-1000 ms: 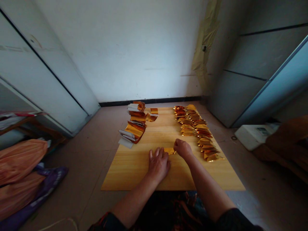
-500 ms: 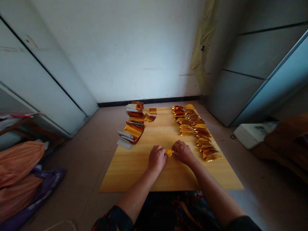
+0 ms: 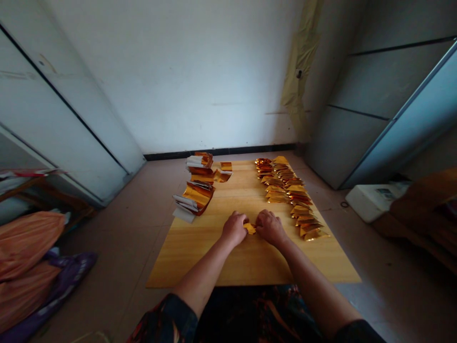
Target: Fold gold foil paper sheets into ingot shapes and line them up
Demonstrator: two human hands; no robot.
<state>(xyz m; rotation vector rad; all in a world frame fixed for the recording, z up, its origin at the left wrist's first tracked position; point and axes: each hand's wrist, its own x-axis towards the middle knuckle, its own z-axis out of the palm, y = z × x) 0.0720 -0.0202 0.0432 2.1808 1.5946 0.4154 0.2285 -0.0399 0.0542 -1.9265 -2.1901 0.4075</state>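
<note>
My left hand (image 3: 234, 228) and my right hand (image 3: 270, 227) meet over a low wooden board (image 3: 250, 267), both pinched on one small piece of gold foil paper (image 3: 250, 228) that shows between the fingers. A row of several folded gold pieces (image 3: 290, 195) runs along the board's right side, from the far edge toward my right hand. At the far left of the board lie stacks of unfolded gold foil sheets (image 3: 197, 188) with white backs.
The board lies on a tiled floor. Orange and purple bags (image 3: 32, 267) sit at the left beside a low shelf. A white box (image 3: 373, 200) stands on the floor at the right. White walls and grey doors close in the space.
My left hand, flat on the board a second ago, has curled and closed on the gold piece. Both hands have drawn together around it.
</note>
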